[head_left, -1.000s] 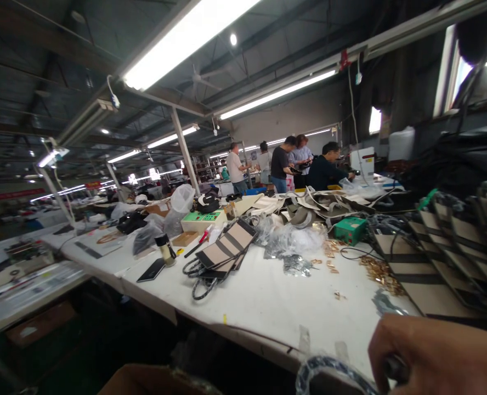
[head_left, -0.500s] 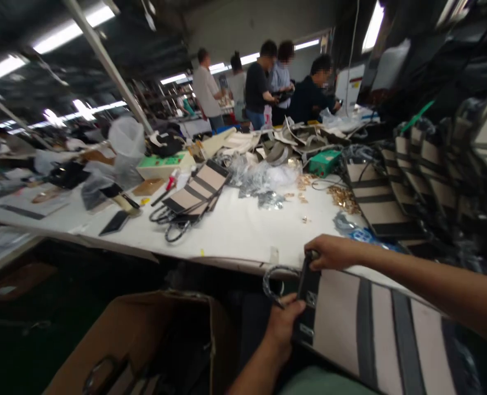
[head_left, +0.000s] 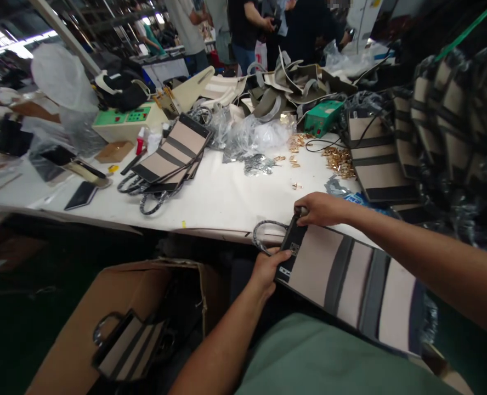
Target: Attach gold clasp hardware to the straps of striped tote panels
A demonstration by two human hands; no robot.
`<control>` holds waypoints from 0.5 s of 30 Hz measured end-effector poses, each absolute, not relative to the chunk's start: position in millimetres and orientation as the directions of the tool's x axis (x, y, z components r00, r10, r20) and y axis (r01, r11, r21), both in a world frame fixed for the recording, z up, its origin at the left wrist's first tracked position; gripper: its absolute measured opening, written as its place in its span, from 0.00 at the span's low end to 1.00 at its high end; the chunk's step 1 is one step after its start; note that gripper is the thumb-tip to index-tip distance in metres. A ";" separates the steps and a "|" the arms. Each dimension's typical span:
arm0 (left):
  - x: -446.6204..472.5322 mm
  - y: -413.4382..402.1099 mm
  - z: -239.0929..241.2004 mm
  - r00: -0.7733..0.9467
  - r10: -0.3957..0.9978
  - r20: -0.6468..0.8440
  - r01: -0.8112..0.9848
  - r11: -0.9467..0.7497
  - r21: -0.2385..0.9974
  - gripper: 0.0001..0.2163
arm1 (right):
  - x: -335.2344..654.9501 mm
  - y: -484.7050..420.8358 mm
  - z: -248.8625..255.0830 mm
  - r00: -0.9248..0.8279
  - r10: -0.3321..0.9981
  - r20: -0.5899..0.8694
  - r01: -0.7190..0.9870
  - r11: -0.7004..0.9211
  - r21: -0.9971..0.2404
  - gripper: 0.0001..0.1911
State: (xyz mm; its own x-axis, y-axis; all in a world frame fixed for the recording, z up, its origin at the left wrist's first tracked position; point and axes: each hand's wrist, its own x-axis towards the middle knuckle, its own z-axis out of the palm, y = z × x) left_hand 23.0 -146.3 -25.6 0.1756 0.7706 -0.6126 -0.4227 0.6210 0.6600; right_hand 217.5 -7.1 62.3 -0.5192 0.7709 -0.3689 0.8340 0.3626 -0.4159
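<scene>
A beige and dark striped handbag (head_left: pixel 315 258) lies across my lap at the table's front edge, its dark end toward the left. My left hand (head_left: pixel 268 269) is closed on that dark end, thumb over the side near a small metal fitting (head_left: pixel 285 272). At the far corner of the same end, my right hand (head_left: pixel 320 209) pinches the edge. A wrapped loop handle (head_left: pixel 264 225) sticks out to the left of the bag, above my left hand. Whether my right fingers also hold a small part cannot be seen.
Left on the white table (head_left: pixel 235 203) lies a stack of striped bags (head_left: pixel 173 148). Gold hardware (head_left: pixel 340 161), plastic wrap (head_left: pixel 260 134) and a green box (head_left: pixel 323 116) sit behind. More striped bags (head_left: pixel 383 170) crowd the right. A cardboard box (head_left: pixel 99 307) with a bag stands below. Several people work beyond.
The view has tipped down, showing more of the lap and of the bag in the cardboard box. Both hands keep hold of the striped handbag, which appears slightly higher and further left.
</scene>
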 end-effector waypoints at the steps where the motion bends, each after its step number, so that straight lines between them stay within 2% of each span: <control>1: 25.6 -142.4 -25.2 0.160 0.773 -0.614 -0.419 0.617 0.666 0.18 | 220.4 -3.9 58.6 -0.507 0.779 -0.368 0.840 0.352 -0.412 0.09; 5: 37.7 -136.5 -26.0 0.098 0.783 -0.614 -0.431 0.590 0.683 0.17 | 228.1 0.2 43.6 -0.453 0.834 -0.315 0.833 0.271 -0.482 0.10; 7: 42.9 -137.9 -25.8 0.074 0.787 -0.613 -0.441 0.577 0.688 0.16 | 229.0 -7.8 42.3 -0.381 0.909 -0.167 0.793 0.228 -0.566 0.10; 9: 46.8 -139.6 -24.5 0.053 0.786 -0.615 -0.456 0.567 0.686 0.16 | 227.1 -24.4 46.3 -0.252 0.967 0.022 0.687 0.195 -0.700 0.10; 10: 48.2 -140.1 -23.7 0.043 0.785 -0.618 -0.465 0.563 0.683 0.16 | 224.9 -35.3 49.0 -0.166 0.981 0.095 0.582 0.176 -0.794 0.11; 12: 49.7 -140.0 -22.0 0.038 0.778 -0.627 -0.480 0.565 0.671 0.16 | 218.4 -59.3 52.2 0.027 0.988 0.152 0.232 0.142 -0.962 0.17; 13: 49.8 -139.5 -21.4 0.041 0.772 -0.634 -0.484 0.571 0.663 0.16 | 214.3 -70.8 51.7 0.103 0.986 0.133 0.020 0.132 -0.991 0.20; 15: 49.4 -137.8 -21.0 0.051 0.759 -0.649 -0.488 0.585 0.647 0.16 | 205.7 -89.5 45.8 0.180 0.981 0.076 -0.322 0.132 -0.938 0.22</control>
